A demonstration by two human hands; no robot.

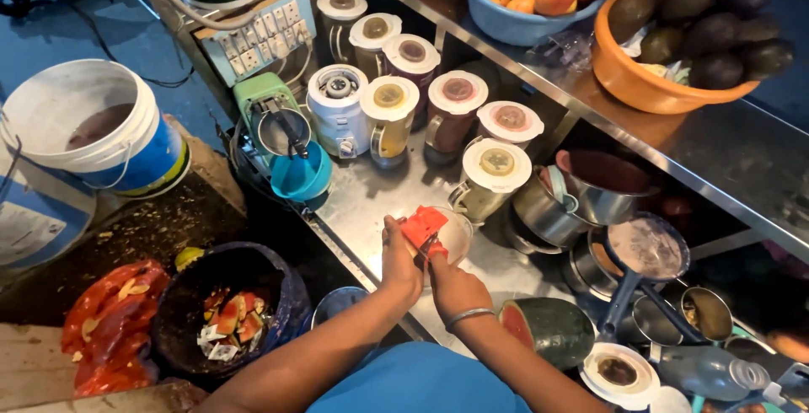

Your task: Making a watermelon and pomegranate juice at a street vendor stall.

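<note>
Centre of the frame: the left hand [399,263] grips a bright red, wet-looking wedge of watermelon flesh [422,225] over a shallow pale round bowl [458,233] on the steel surface [371,198]. The right hand [453,285], fingers closed around a dark-handled knife [426,249], meets the wedge. A green-rinded cut watermelon half [552,330] lies at lower right, just beside the right forearm.

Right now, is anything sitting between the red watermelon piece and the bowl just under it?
Nothing visible. The left hand holds the watermelon piece right over the bowl, and the right hand works a knife at the piece's near edge, not between piece and bowl.
</note>
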